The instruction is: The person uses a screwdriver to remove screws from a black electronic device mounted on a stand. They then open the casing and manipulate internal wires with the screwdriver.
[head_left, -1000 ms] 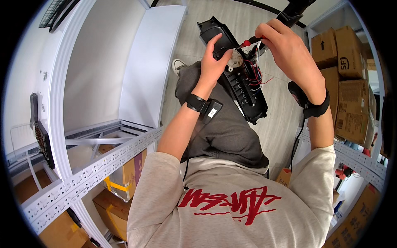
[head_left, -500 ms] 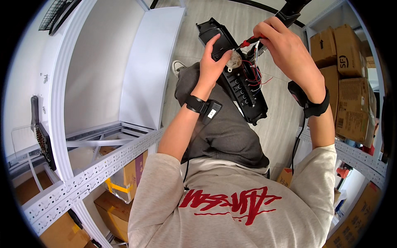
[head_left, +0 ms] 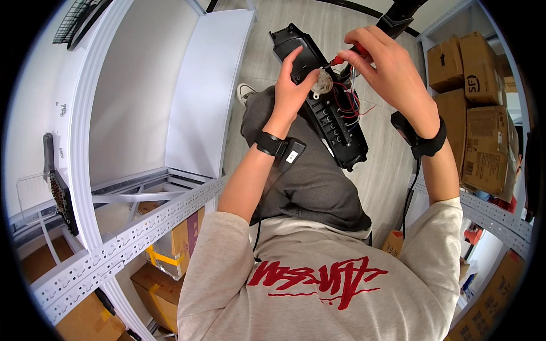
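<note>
A long black plastic housing (head_left: 348, 149) lies slantwise beside my right thigh, with a row of ring-shaped parts, and red and white wires inside it. My left hand (head_left: 289, 91) grips it near the upper end. Its index finger stretches along the housing, and its thumb presses the rim of a round, pale, translucent disc part (head_left: 324, 83). My right hand (head_left: 392, 71) is closed around the red and black handle of a screwdriver (head_left: 339, 59). The shaft points down-left to the disc's upper edge, where the exact contact is too small to make out.
A dark pole-like stand (head_left: 392, 21) rises beyond my right hand. White metal shelving (head_left: 142, 224) is on my left. Stacked cardboard boxes (head_left: 486, 145) fill the right shelves. A black cable (head_left: 407, 199) hangs from my right wrist band. Tiled floor (head_left: 378, 184) shows around the housing.
My right hand has shifted slightly left and its fingers have turned around the screwdriver handle. The screwdriver tip stays at the disc. My left hand and the housing keep their places.
</note>
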A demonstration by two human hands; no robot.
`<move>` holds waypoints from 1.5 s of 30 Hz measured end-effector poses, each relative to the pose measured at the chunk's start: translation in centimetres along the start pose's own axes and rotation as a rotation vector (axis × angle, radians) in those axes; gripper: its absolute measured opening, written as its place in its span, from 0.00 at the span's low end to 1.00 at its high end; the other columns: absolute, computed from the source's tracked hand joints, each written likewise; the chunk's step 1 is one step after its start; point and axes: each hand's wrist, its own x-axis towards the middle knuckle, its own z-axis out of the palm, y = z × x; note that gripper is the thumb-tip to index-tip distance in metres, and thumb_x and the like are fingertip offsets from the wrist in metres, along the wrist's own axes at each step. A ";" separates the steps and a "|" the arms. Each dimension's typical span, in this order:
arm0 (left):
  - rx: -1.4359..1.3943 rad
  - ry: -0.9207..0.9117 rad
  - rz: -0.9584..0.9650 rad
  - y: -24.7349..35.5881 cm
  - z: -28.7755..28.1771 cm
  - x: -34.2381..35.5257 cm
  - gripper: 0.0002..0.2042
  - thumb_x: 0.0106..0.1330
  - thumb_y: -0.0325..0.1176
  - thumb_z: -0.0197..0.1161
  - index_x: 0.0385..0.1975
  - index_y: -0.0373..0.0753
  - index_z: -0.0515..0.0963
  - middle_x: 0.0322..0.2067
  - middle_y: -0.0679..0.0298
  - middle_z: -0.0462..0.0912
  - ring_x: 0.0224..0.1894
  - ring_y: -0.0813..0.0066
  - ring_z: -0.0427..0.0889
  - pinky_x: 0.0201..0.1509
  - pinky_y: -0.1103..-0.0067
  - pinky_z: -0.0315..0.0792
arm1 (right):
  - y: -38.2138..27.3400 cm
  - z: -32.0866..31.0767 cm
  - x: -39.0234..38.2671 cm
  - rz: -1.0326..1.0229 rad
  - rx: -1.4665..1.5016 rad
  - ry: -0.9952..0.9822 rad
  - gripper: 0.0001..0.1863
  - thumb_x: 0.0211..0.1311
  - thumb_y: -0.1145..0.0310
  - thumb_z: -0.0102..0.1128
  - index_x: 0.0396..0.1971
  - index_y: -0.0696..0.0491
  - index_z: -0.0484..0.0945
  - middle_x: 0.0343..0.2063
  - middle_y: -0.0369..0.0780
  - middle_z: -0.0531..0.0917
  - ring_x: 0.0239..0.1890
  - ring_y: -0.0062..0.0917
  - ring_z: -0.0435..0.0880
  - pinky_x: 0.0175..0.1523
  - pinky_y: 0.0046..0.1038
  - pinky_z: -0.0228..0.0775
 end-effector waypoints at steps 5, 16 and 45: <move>-0.065 -0.015 -0.040 0.6 0.3 -0.2 0.28 0.60 0.24 0.63 0.61 0.39 0.62 0.50 0.61 0.74 0.49 0.77 0.75 0.53 0.80 0.70 | 0.9 0.4 -0.2 0.005 -0.039 0.038 0.09 0.59 0.77 0.57 0.40 0.55 0.72 0.33 0.40 0.76 0.31 0.32 0.79 0.36 0.28 0.72; -0.059 -0.011 -0.049 1.0 0.5 -0.2 0.28 0.59 0.24 0.63 0.61 0.39 0.62 0.50 0.62 0.73 0.49 0.78 0.75 0.53 0.80 0.70 | 0.3 0.6 -0.4 0.176 -0.229 -0.039 0.12 0.58 0.74 0.59 0.41 0.55 0.71 0.34 0.41 0.75 0.35 0.33 0.79 0.38 0.31 0.72; 0.054 0.061 -0.004 -0.1 0.2 0.0 0.16 0.65 0.31 0.57 0.52 0.37 0.72 0.48 0.63 0.76 0.50 0.76 0.73 0.56 0.80 0.65 | -2.1 -0.3 0.1 0.009 0.077 0.101 0.11 0.55 0.85 0.55 0.37 0.56 0.73 0.36 0.39 0.75 0.33 0.30 0.79 0.37 0.27 0.71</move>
